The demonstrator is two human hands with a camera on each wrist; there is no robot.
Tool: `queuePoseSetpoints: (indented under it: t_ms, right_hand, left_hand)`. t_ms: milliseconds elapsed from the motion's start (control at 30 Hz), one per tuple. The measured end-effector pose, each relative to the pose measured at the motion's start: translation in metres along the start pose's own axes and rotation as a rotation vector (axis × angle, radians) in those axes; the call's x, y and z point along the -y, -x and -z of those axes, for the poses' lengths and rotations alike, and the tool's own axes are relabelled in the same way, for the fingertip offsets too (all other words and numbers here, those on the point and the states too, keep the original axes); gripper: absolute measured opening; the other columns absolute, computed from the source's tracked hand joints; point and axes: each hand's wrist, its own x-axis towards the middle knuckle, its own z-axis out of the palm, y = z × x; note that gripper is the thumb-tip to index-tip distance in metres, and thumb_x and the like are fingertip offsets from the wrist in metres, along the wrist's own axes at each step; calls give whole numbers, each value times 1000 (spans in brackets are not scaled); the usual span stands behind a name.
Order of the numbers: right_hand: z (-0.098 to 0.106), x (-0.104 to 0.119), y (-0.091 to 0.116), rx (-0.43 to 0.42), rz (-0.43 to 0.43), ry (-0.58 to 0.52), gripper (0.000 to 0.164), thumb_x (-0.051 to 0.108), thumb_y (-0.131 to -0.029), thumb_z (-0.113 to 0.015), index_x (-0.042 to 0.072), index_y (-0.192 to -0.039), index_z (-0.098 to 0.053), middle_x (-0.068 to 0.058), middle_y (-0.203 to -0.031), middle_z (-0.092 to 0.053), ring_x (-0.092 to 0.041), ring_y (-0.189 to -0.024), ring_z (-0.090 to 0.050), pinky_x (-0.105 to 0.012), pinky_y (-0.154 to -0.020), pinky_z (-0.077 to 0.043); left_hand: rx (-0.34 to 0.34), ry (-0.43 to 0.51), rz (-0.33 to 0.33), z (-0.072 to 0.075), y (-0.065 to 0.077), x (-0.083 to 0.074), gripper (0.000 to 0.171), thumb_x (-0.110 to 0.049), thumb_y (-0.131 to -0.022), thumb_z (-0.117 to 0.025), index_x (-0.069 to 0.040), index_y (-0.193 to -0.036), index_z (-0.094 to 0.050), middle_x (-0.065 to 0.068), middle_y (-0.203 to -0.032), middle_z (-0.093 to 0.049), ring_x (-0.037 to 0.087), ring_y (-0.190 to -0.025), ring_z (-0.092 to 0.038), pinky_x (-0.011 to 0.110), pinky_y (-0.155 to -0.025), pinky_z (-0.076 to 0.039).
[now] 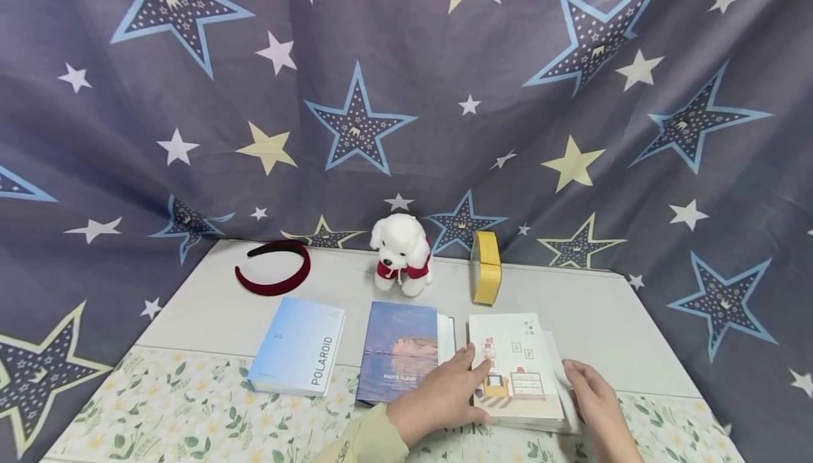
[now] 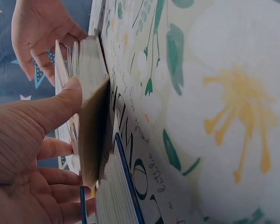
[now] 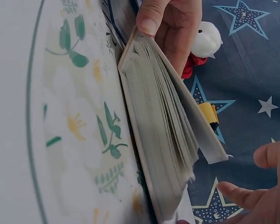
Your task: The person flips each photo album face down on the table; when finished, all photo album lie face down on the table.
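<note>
A thick white photo album [image 1: 517,350] with a drawn room on its cover lies at the front right. My left hand [image 1: 444,389] holds its spine side, thumb at the near corner and fingers over the cover. In the right wrist view the album's pages [image 3: 158,126] fan apart and its cover stands slightly raised. My right hand [image 1: 597,403] is beside the album's right edge, thumb and fingers spread apart. A blue photo album [image 1: 396,350] with a cliff picture lies just left of my left hand, partly covered by it.
A light-blue Polaroid album [image 1: 297,346] lies further left. Behind stand a white plush dog [image 1: 401,244] in red and a yellow boxy object [image 1: 488,269]. A dark red headband [image 1: 279,286] lies at back left. A starry curtain [image 1: 406,96] hangs behind the table [image 1: 571,301].
</note>
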Motion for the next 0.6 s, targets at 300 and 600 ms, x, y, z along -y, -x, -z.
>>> queuePoseSetpoints:
  t_ms: [300, 600]
  right_hand:
    - [0, -6, 0, -74, 31, -62, 82, 60, -100, -23, -3, -152, -20, -31, -151, -25, -48, -137, -29, -57, -110, -29]
    - [-2, -7, 1, -159, 36, -118, 77, 55, -101, -27, -1, -154, -17, -34, -151, -24, -52, -136, -28, -61, -108, -29]
  left_hand:
    - [-5, 9, 8, 0, 0, -1, 86, -51, -77, -77, -18, -149, -43, 16, -154, -33, 28, -142, -32, 37, -105, -42]
    - [9, 12, 22, -1, 0, 0, 86, -50, -77, -78, -17, -149, -43, 16, -153, -36, 29, -141, -34, 37, -106, -41]
